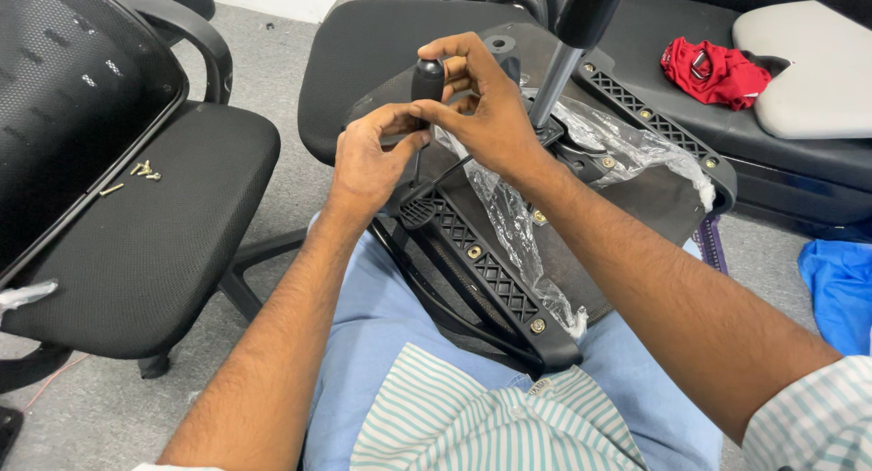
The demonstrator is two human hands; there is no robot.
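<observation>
An upturned office chair seat (636, 198) lies across our lap, its dark underside facing up, filling the centre of the view. At 9 o'clock stands a second chair (136, 226), upright, with a mesh back. On the upturned seat two ribbed black armrest brackets (481, 267) run diagonally from 11 toward 5 o'clock, studded with brass bolts; crumpled clear plastic wrap (518, 226) trails between them, and the gas-lift column (554, 80) rises at 12 o'clock. A red cloth (713, 71) rests at 2 o'clock, a blue one (840, 289) at 3 o'clock.

Our right hand (490, 108) closes its grip around the black handle of a screwdriver (427, 80), whose long axis stands nearly vertical, tip pointing down to the bracket end at 6 o'clock of the handle. Our left hand (368, 158), just below and touching, pinches the shaft. The tip itself hides behind the left fingers. Loose brass screws (141, 171) lie on the second chair's cushion, well apart at 9 o'clock.
</observation>
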